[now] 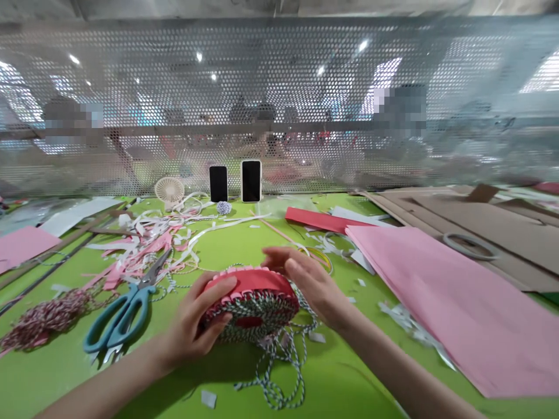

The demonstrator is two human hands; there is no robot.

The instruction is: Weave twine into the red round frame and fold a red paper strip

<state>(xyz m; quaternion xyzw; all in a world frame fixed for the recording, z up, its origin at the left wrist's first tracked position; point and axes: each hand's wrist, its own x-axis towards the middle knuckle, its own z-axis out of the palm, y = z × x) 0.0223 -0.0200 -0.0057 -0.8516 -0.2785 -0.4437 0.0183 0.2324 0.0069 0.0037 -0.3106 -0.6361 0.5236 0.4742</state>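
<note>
My left hand (198,317) grips the left edge of a round woven piece (259,317), thumb and fingers on either side of its rim. The piece stands tilted, its coiled green-and-white cord face toward me, with a dark red centre and a red band with pink loops along the rim. At its upper right my right hand (312,285) is open, fingers stretched out by the far rim; whether they touch it I cannot tell. Loose green-and-white cord (282,378) hangs below the piece onto the green table (345,372).
Teal-handled scissors (124,317) lie left, beside a bundle of reddish twine (48,320) and tangled paper strips (144,238). Pink sheets (441,291) and cardboard (493,227) with a tape ring (469,247) lie right. Two phones (251,181) and a small fan (169,190) stand before the perforated screen (279,81).
</note>
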